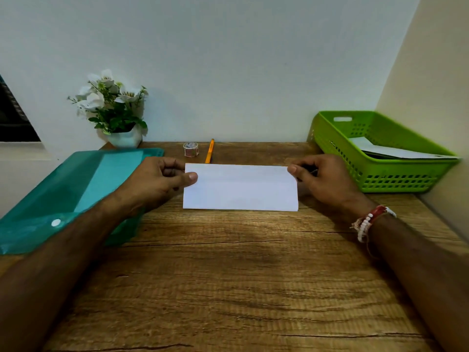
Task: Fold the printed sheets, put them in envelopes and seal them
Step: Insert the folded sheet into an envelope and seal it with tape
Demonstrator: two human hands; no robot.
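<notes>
A folded white sheet (pixel 240 188) lies as a long strip in the middle of the wooden desk (pixel 228 275). My left hand (pixel 157 177) pinches its left end, thumb on top and fingers curled behind the edge. At the right end my right hand (pixel 322 177) pinches the upper corner in the same way. A green plastic basket (pixel 396 179) at the right holds white envelopes or papers (pixel 396 151). A small roll of clear tape (pixel 190 149) stands behind the sheet.
A teal plastic document folder (pixel 76 189) with a white snap lies at the left under my left forearm. An orange pen (pixel 209 151) lies beside the tape. A white pot of flowers (pixel 116 110) stands at the back left against the wall.
</notes>
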